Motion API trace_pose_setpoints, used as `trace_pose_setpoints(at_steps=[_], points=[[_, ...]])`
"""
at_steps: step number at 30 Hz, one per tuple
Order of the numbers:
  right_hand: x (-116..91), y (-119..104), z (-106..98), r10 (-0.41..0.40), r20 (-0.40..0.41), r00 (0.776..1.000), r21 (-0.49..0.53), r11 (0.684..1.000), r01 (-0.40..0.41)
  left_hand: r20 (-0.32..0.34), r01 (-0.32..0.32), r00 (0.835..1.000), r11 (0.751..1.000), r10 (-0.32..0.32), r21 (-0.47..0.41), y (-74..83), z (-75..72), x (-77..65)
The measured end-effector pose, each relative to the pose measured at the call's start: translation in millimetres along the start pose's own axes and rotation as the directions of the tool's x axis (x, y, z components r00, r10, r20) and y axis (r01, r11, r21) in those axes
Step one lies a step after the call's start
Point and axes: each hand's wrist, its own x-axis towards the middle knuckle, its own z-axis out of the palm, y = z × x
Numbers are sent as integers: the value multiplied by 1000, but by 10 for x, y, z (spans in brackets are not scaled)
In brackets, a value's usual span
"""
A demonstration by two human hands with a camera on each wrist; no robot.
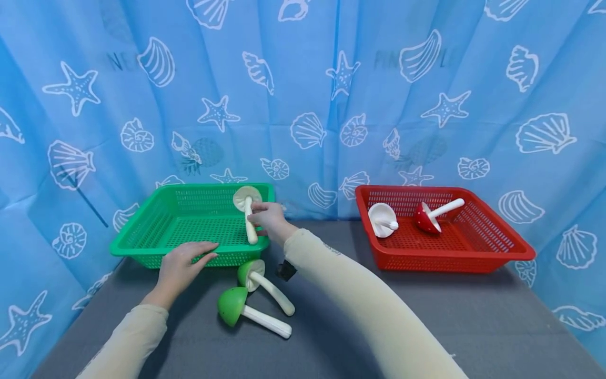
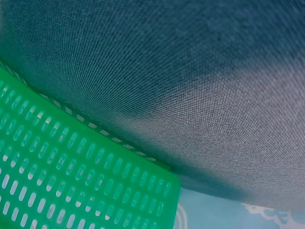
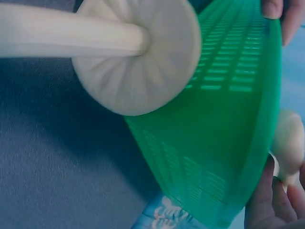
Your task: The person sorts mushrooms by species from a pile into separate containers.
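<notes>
My right hand (image 1: pixel 269 217) pinches a toy mushroom (image 1: pixel 249 213) by its white stem over the right end of the green basket (image 1: pixel 191 248). The mushroom's pale gilled underside faces me; its cap's outer side is hidden. Part of this mushroom (image 3: pixel 287 140) shows beside the right hand's fingers (image 3: pixel 262 207) in the right wrist view. My left hand (image 1: pixel 182 268) holds nothing, fingers extended at the basket's front rim, thumb apart. Two green-capped toy mushrooms lie on the grey table in front of the basket, the nearer one (image 1: pixel 232 306) below the farther one (image 1: pixel 245 273).
On the right stands a red basket (image 1: pixel 454 258) with a red-capped toy mushroom (image 1: pixel 428 218) and another whose white underside (image 1: pixel 382 218) shows. A blue curtain (image 1: pixel 303 105) with shell prints hangs behind both baskets. The grey table (image 1: pixel 478 316) runs under everything.
</notes>
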Motion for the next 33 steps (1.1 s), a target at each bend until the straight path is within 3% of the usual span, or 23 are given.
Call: trace_pose_setpoints(at_steps=[5, 11, 16, 21, 24, 28, 33], points=[[-54, -23, -39, -98, 31, 995, -125, 987, 102, 0, -2, 1000, 1000, 2, -3, 2, 16, 57], [-113, -16, -184, -160, -28, 987, -27, 987, 159, 3, 3, 1000, 1000, -3, 10, 24, 14, 63], [-126, 122, -403, -125, -117, 985, 42, 991, 131, 5, 10, 1000, 1000, -10, 6, 30, 13, 41], [-195, 313, -635, -8, -148, 989, 112, 993, 25, 11, 19, 1000, 1000, -19, 7, 27, 7, 29], [-236, 436, -728, 62, -112, 992, 104, 993, -50, 16, 32, 999, 999, -32, 15, 25, -9, 9], [-286, 581, -806, 137, 3, 991, 28, 990, -137, 19, 46, 999, 999, -46, 15, 29, -21, -17], [-333, 709, -870, 210, 191, 959, -34, 978, -208, 17, 47, 999, 999, -47, 10, 39, -14, -14]])
